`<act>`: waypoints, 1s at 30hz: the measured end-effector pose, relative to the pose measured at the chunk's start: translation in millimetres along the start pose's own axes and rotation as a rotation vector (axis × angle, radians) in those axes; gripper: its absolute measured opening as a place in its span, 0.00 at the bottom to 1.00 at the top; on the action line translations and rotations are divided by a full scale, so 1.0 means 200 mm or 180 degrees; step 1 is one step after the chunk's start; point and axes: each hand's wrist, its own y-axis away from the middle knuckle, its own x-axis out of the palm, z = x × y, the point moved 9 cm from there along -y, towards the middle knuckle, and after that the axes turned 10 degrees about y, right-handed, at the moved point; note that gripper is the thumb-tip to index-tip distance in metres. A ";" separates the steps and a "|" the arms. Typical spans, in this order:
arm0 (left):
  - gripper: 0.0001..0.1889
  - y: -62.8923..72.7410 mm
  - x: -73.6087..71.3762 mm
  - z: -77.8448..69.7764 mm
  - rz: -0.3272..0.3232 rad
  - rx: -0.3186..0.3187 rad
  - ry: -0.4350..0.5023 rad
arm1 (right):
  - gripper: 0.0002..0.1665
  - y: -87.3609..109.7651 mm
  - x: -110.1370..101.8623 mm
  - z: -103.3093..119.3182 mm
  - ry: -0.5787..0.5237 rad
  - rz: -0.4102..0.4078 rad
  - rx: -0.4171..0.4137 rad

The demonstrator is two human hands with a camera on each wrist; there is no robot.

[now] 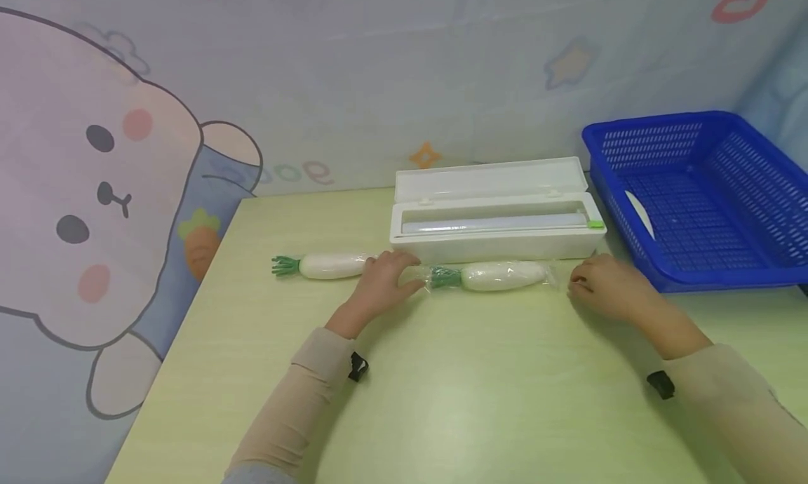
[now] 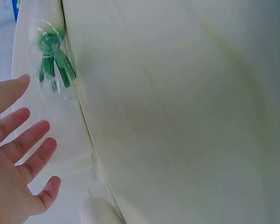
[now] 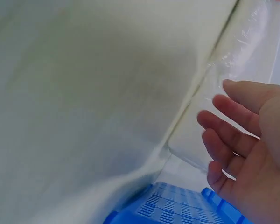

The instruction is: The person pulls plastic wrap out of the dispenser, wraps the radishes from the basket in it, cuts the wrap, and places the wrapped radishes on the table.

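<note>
On the bench (image 1: pixel 473 393), the wrapped radish (image 1: pixel 505 276) lies between my hands, just in front of the white box (image 1: pixel 499 248), its long axis running left to right along the box's front. Its green leaves point at my left hand (image 1: pixel 381 282), the nearer of the two, by the loose end of the film (image 1: pixel 415 276); whether I touch that film, I cannot tell. My left fingers (image 2: pixel 30 139) are spread and grip nothing. My right hand (image 1: pixel 609 286), its fingers loosely bent and holding nothing, rests just beyond the tip end, near the blue basket (image 1: pixel 732 279). From my left fingers the wrapped radish lies rightward; from my right, leftward. The other radish (image 1: pixel 331 266) lies left of my left hand.
</note>
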 end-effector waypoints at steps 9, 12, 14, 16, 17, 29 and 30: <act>0.31 -0.03 0.03 -0.05 0.0061 0.0021 -0.0117 | 0.27 -0.09 -0.02 -0.02 -0.0688 -0.0129 0.0220; 0.30 -0.05 0.06 -0.04 0.0165 -0.0024 -0.0189 | 0.29 -0.11 0.03 -0.03 -0.0918 -0.0031 0.0186; 0.24 -0.06 0.07 -0.04 0.0233 -0.0036 -0.0243 | 0.26 -0.13 0.05 -0.05 -0.0996 -0.0015 0.0172; 0.15 -0.07 0.09 -0.04 0.0282 -0.0026 -0.0276 | 0.21 -0.13 0.07 -0.06 -0.1048 -0.0015 0.0149; 0.11 -0.08 0.10 -0.04 0.0308 -0.0019 -0.0282 | 0.17 -0.14 0.09 -0.06 -0.1073 0.0012 0.0146; 0.16 -0.11 0.17 -0.03 0.0583 -0.0074 -0.0080 | 0.08 -0.13 0.14 -0.07 -0.1204 0.0310 0.0365; 0.16 -0.11 0.16 -0.03 0.0547 -0.0068 -0.0055 | 0.08 -0.13 0.14 -0.06 -0.1212 0.0302 0.0358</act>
